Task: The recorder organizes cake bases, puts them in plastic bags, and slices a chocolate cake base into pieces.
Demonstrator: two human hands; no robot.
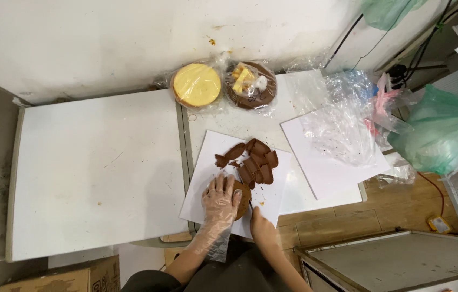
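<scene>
Chocolate cake round (241, 199) on white board (207, 186): soft, crumbly, light. Your gloved left hand (221, 199) fingers spread flat atop; hold lightly. Right hand (259, 223) just beside; grip unclear.

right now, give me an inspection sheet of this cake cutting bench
surface: white table beside a second white top, with a white board under the work
job's things: brown cake round pressed under the left hand; cut brown slices piled on the board behind it
clutter: wrapped yellow cake, wrapped brown cake with pieces on it, loose clear plastic on a second white sheet, green bags
grips: left hand gloved, flat on the cake; right hand bare, at the cake's edge, tool too small to tell
cables: black leads by the wall, red wire on the floor
surroundings: white wall, wooden floor, cardboard box
</scene>
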